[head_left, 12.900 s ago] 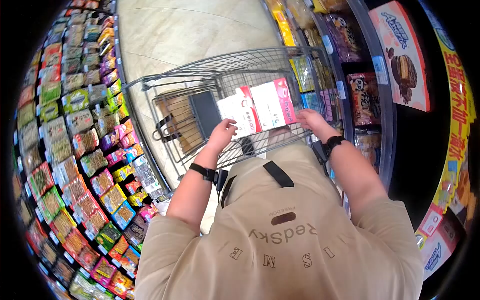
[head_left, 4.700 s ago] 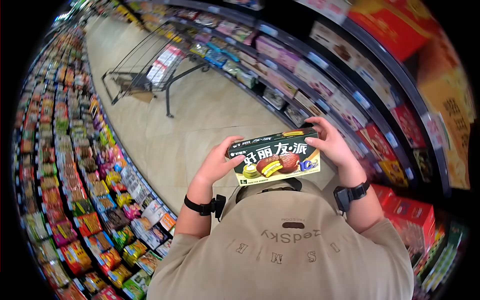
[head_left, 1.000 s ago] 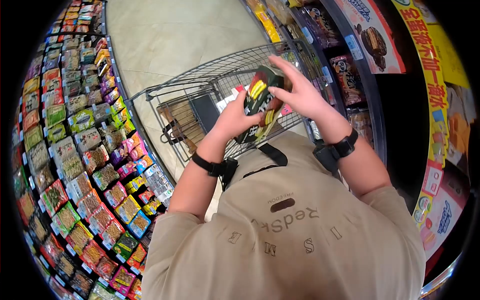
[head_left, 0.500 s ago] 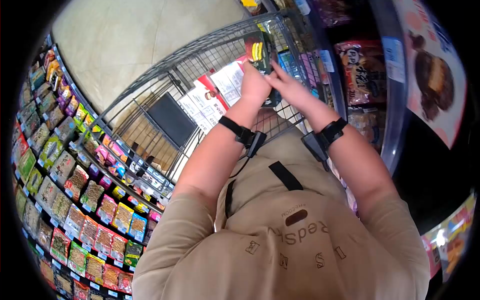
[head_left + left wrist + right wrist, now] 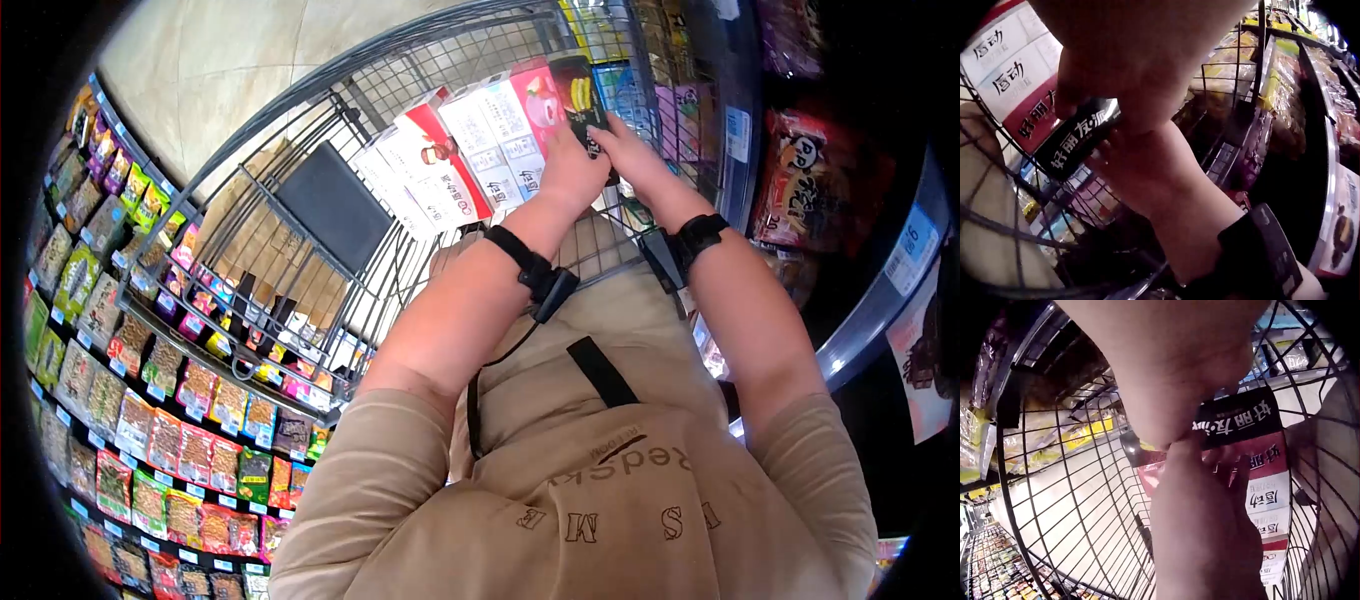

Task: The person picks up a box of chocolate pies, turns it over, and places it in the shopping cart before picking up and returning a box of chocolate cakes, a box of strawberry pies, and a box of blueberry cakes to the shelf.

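A dark box of chocolate pies (image 5: 583, 98) stands on end inside the wire shopping cart (image 5: 330, 100), against the red-and-white boxes (image 5: 470, 150) lying there. Both hands hold it: my left hand (image 5: 570, 168) grips its near side and my right hand (image 5: 622, 150) grips its right side. The left wrist view has the dark box (image 5: 1079, 140) under my left hand (image 5: 1129, 69), with the right forearm (image 5: 1179, 206) below it. In the right wrist view my right hand (image 5: 1172, 369) pinches the box (image 5: 1235, 422) above a red-and-white box (image 5: 1266, 494).
Shelves of snack packets (image 5: 150, 440) line the aisle on the left. Shelves with bagged goods (image 5: 810, 190) stand close on the right. The cart's dark seat flap (image 5: 335, 205) sits near its handle end. Beige tiled floor (image 5: 220, 60) lies beyond the cart.
Both hands have carried the dark box forward and down into the cart, up against the red-and-white boxes. The head has leaned further over the cart.
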